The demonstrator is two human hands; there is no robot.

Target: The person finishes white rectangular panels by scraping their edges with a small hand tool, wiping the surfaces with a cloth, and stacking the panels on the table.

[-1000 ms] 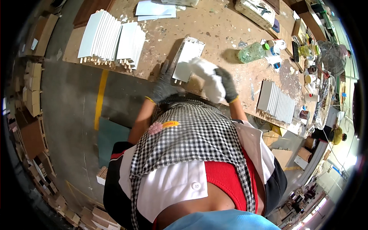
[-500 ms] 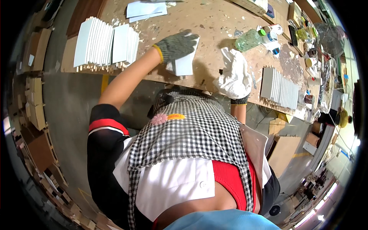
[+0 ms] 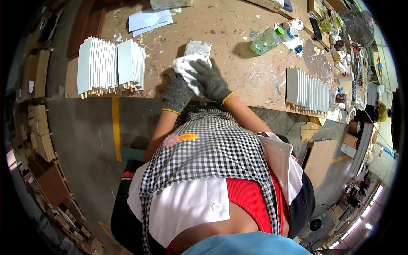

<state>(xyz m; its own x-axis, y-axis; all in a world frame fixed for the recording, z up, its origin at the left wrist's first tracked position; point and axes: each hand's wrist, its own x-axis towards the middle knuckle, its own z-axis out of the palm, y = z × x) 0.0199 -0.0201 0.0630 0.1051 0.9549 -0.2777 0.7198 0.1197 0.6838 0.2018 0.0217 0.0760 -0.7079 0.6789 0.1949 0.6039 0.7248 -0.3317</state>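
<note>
Both my hands wear dark grey knit gloves with yellow cuffs and meet near the table's front edge. My right hand [image 3: 208,83] is closed on a crumpled white cloth [image 3: 187,64], pressing it down beside the left. Below the cloth's left side, my left hand [image 3: 177,91] is closed, its fingertips covered; what it grips is hidden. Just beyond the cloth lies a whitish, paint-marked block [image 3: 198,49] on the table. The white panel seen earlier under my left hand is not visible now.
Two rows of white panels with wooden pegs [image 3: 95,66] stand at the left; another row of panels [image 3: 307,90] stands at the right. A green-capped clear bottle [image 3: 265,41], cups and tape lie at the back right. White sheets [image 3: 148,21] lie on the paint-spotted table [image 3: 233,72].
My right hand has brought the cloth from the right to the middle. My left hand has drawn back toward me, and the block shows. The view has shifted slightly.
</note>
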